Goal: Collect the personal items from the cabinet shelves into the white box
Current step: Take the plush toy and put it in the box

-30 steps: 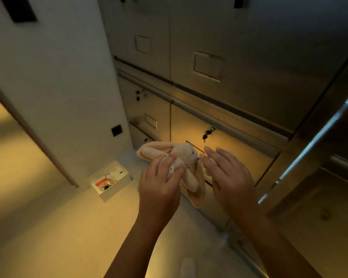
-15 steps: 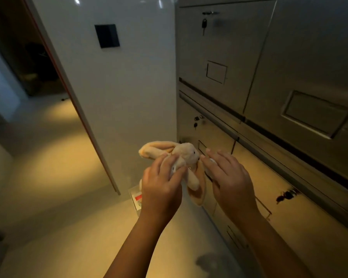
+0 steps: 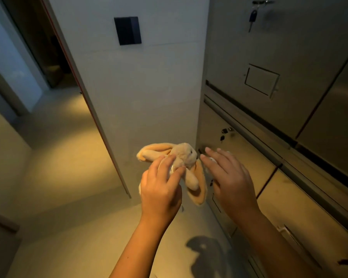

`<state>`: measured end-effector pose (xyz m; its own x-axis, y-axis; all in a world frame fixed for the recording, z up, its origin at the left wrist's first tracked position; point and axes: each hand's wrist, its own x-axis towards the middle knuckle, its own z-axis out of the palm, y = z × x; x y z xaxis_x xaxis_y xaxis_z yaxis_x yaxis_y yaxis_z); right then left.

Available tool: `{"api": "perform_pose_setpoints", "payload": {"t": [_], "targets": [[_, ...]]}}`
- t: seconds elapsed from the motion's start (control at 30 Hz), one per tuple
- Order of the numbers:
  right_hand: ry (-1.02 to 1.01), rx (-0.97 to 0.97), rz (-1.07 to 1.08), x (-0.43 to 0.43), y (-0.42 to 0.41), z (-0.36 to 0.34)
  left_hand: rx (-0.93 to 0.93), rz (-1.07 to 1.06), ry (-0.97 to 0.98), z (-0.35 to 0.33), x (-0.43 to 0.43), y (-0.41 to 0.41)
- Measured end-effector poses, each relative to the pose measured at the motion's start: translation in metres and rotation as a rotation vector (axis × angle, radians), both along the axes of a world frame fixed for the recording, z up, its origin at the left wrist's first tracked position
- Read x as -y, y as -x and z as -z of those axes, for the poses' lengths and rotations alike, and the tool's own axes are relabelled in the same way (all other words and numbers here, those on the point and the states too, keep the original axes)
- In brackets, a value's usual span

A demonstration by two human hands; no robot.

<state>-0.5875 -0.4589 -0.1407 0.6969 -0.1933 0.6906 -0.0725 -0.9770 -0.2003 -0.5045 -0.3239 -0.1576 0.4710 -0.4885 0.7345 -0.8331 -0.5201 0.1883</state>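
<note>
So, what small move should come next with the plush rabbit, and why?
Probably lower the plush rabbit toward the floor: the left hand grips it in mid-air, the right hand is open beside it, and the white box is not in view.

Locker-type storage rm, steel cabinet doors [image 3: 301, 47] w/ keys [image 3: 252, 16], label holders [image 3: 262, 79]

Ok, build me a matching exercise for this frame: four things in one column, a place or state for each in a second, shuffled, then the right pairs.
Column one
1. left hand
2. right hand
3. plush rabbit
4. black panel

Column two
A. mounted on the wall
B. fingers straight, gripping nothing
C. held in the air, one ear hanging down
D. fingers curled round the toy

Pairs: 1-D, 2-B, 3-C, 4-A
</note>
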Motion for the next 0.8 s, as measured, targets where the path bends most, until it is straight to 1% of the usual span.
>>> {"api": "perform_pose_setpoints", "payload": {"t": [0.17,0.3,0.47,0.63,0.8], "targets": [[-0.002,0.0,0.007,0.005,-0.062,0.002,-0.011,0.02,0.005,0.003,0.004,-0.064],[0.003,-0.008,0.0,0.004,-0.122,-0.005,-0.067,0.026,0.004,-0.001,0.002,-0.126],[-0.009,-0.03,0.012,0.007,-0.191,-0.011,-0.094,-0.006,0.022,-0.007,0.003,-0.196],[-0.013,-0.061,0.004,0.014,-0.244,-0.007,-0.111,-0.034,0.005,-0.003,0.004,-0.244],[0.009,-0.048,-0.065,0.032,-0.283,0.003,-0.16,-0.085,-0.038,0.009,0.02,-0.272]]}}
